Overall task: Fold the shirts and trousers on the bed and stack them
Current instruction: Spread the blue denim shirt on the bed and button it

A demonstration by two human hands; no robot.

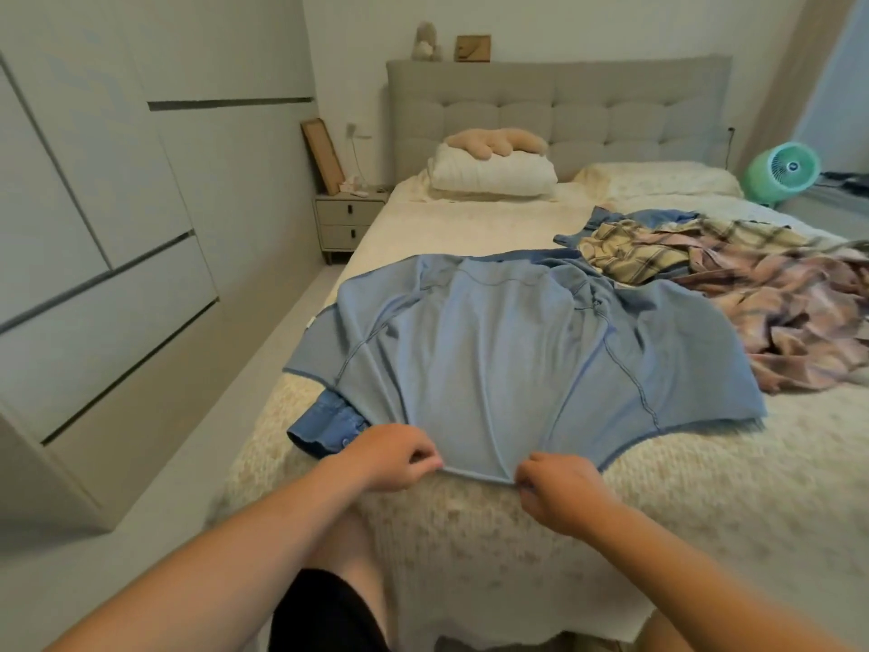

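A light blue shirt (498, 350) lies spread across the near end of the bed (705, 487), its sleeves out to both sides. My left hand (395, 456) and my right hand (559, 491) each pinch its near edge, close together at the bed's front. A darker blue denim cuff (327, 428) sticks out from under the shirt on the left. Behind it to the right lies a crumpled heap of plaid shirts (733, 284), with more blue denim (630, 223) showing at its far side.
White pillows (493, 174) and a beige plush lie at the padded headboard (588, 110). A grey nightstand (348, 223) stands left of the bed, wardrobe doors (94, 228) along the left wall, a green fan (783, 174) at the right.
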